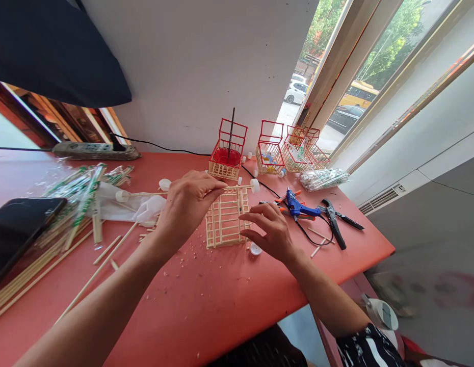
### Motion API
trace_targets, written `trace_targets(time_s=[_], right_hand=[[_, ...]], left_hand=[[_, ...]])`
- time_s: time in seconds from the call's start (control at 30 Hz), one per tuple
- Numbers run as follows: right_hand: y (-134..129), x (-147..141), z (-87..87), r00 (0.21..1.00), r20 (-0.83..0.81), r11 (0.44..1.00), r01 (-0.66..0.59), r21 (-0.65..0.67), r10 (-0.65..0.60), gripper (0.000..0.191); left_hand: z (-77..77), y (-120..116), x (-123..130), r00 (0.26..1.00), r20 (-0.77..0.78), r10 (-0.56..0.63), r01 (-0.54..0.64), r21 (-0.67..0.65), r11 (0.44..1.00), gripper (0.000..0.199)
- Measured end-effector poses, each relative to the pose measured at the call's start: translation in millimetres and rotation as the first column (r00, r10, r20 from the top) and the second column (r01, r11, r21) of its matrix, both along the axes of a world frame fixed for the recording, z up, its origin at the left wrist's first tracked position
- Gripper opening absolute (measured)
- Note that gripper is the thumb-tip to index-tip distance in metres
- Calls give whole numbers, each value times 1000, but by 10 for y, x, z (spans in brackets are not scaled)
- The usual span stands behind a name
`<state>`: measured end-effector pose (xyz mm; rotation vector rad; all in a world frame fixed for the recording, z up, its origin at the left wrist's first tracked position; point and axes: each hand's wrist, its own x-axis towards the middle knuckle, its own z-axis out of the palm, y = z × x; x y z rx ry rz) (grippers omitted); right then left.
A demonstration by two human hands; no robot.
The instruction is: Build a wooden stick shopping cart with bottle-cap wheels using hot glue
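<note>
Your two bare arms and a patterned black-and-white garment.

Your left hand (187,204) and right hand (269,232) carry no gloves, rings, watch or bracelet, and both forearms are uncovered along all that shows of them. At the near right, by your right elbow, you wear a black fabric sleeve with bold white strokes (369,346). Near the bottom edge, between your arms, a dark garment with fine pale stripes (260,351) covers your lap.
</note>
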<state>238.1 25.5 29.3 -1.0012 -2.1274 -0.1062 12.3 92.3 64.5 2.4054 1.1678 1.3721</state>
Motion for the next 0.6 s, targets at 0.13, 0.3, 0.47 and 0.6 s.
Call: trace_targets(time_s=[0.13, 0.3, 0.47, 0.6], right_hand=[[1, -2, 6, 1000, 0, 1000, -15, 21, 15, 28], [-4, -9, 12, 1000, 5, 1000, -21, 22, 21, 28], [-7, -15, 4, 999, 14, 999, -32, 23, 31, 27], [-11, -16, -7, 999, 34, 1000, -12, -15, 13, 28]], left_hand=[[-1, 4, -1, 1000, -9, 6, -6, -18, 1000, 21], [-7, 17, -6, 1000, -12, 4, -4, -24, 1000, 21], [5, 20, -2, 1000, -9, -1, 0, -25, 1000, 21], [16, 22, -3, 1000, -21, 0, -1, -13, 1000, 22]])
